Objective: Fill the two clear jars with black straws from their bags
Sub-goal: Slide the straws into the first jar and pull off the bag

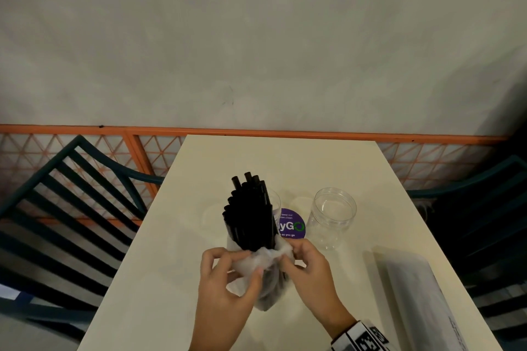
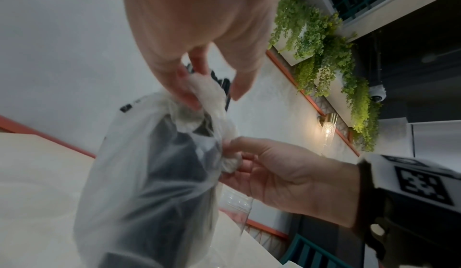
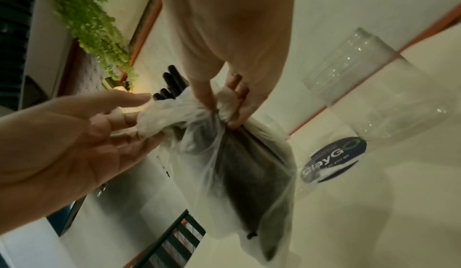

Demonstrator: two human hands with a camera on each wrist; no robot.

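Note:
A bundle of black straws (image 1: 251, 208) stands upright in a clear plastic bag (image 1: 268, 291) on the white table (image 1: 285, 157). The bag's mouth is bunched down around the straws' lower part. My left hand (image 1: 245, 262) pinches the crumpled plastic on the left side, and my right hand (image 1: 288, 256) pinches it on the right. In the left wrist view the left fingers (image 2: 189, 94) nip the bag (image 2: 139, 173). In the right wrist view the right fingers (image 3: 219, 102) grip the bunch. An empty clear jar (image 1: 333, 216) stands to the right. A second jar (image 1: 275, 202) is half hidden behind the straws.
A long clear packet (image 1: 419, 296) lies at the table's right front. A round purple sticker (image 1: 292, 226) is on the table between the jars. Dark slatted chairs stand to the left (image 1: 71, 208) and right (image 1: 484, 208). An orange lattice rail (image 1: 285, 131) and a wall are behind.

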